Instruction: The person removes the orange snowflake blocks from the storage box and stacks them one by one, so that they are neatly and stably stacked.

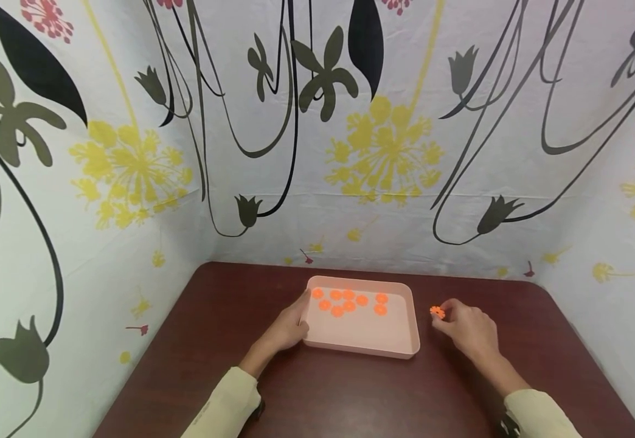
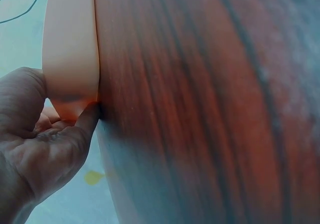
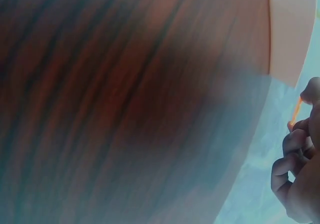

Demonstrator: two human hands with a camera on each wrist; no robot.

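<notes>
A shallow pale-peach tray [image 1: 350, 333] lies on the table, with several small orange notched discs [image 1: 348, 306] spread over its far half. At the tray's left side, my left hand [image 1: 286, 327] grips the wall between thumb and fingers; the left wrist view shows this hand [image 2: 45, 144] at the tray corner [image 2: 72, 49]. To the right of the tray, my right hand [image 1: 472, 328] pinches one orange notched disc [image 1: 437, 312] between thumb and fingertips, held apart from the tray. In the right wrist view the disc [image 3: 296, 112] appears edge-on, and part of the right hand [image 3: 302, 159] is cut off.
The dark red-brown wooden table [image 1: 323, 389] extends around the tray on all sides. Behind it and at both sides hangs a white cloth [image 1: 295, 176] printed with yellow, olive and black plants. Light sleeves [image 1: 227, 401] cover both forearms.
</notes>
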